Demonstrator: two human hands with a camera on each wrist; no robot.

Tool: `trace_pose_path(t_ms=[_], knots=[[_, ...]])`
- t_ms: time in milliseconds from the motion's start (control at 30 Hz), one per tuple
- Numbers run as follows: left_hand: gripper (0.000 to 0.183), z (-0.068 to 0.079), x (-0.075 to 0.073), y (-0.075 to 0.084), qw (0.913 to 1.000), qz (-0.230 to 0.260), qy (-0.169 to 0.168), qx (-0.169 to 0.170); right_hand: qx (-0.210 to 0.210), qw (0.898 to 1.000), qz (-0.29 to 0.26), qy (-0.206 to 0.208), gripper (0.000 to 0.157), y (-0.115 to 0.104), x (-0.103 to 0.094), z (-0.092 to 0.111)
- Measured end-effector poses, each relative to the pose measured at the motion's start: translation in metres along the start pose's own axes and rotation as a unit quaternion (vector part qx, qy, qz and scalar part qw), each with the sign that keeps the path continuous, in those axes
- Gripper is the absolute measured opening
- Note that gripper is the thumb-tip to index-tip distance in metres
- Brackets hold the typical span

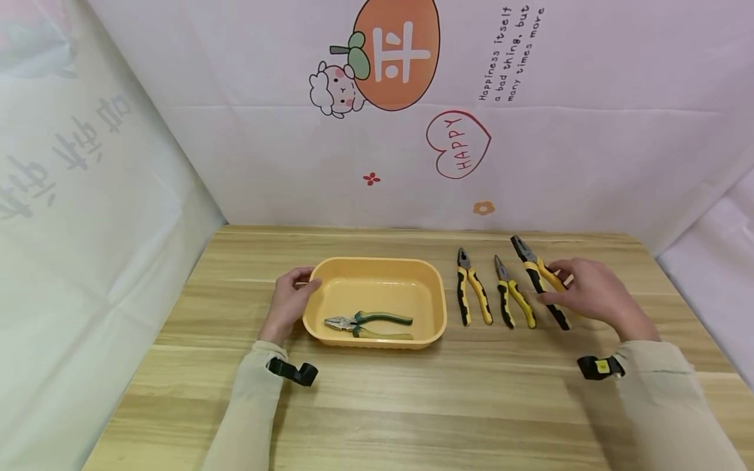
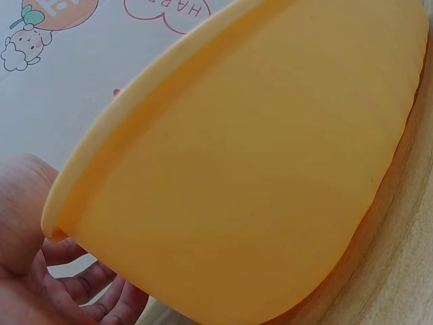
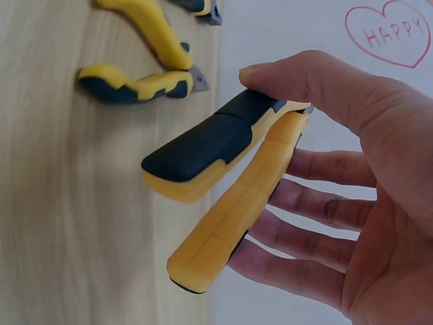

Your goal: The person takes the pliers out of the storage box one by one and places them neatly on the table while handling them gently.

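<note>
My left hand (image 1: pixel 290 297) grips the left end of a yellow plastic basin (image 1: pixel 377 294), with the thumb over the rim and the fingers beneath it outside, as the left wrist view shows. Inside the basin lies a pair of green-handled combination pliers (image 1: pixel 356 322), jaws to the left. At the right, my right hand (image 1: pixel 595 294) holds yellow-and-black combination pliers (image 1: pixel 533 266) by their spread handles. The right wrist view shows the thumb on the black-backed handle and the fingers against the other handle (image 3: pixel 230 217). These pliers look raised off the table.
Between basin and right hand lie two more yellow-and-black tools on the wooden table (image 1: pixel 412 412): combination pliers (image 1: pixel 466 268) and smaller long-nose pliers (image 1: pixel 504 280). Their jaws point to the back. A printed white cloth (image 1: pixel 265 163) hangs behind the table's back edge.
</note>
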State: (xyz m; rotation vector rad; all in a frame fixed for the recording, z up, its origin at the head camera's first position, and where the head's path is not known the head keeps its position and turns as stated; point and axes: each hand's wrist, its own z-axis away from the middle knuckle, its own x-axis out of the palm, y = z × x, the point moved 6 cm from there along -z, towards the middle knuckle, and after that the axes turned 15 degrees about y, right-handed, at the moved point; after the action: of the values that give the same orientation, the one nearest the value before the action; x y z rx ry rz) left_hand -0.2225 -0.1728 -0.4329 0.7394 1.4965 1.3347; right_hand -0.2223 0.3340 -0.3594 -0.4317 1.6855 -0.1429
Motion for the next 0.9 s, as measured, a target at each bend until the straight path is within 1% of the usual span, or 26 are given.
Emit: trace_pose_path(t_ms=[367, 567, 900], knots=[[0.032, 0.0, 0.0, -0.001, 1.0, 0.0, 0.001, 0.003, 0.026, 1.0, 0.016, 0.004, 0.076, 0.022, 0.007, 0.004], [0.031, 0.0, 0.001, -0.002, 1.0, 0.002, 0.003, -0.002, 0.045, 0.999, 0.025, -0.005, 0.076, 0.032, 0.013, 0.005], [0.032, -0.001, 0.001, -0.001, 1.0, -0.001, 0.0, 0.0, 0.065, 0.997, 0.033, -0.014, 0.077, 0.04, 0.02, 0.004]])
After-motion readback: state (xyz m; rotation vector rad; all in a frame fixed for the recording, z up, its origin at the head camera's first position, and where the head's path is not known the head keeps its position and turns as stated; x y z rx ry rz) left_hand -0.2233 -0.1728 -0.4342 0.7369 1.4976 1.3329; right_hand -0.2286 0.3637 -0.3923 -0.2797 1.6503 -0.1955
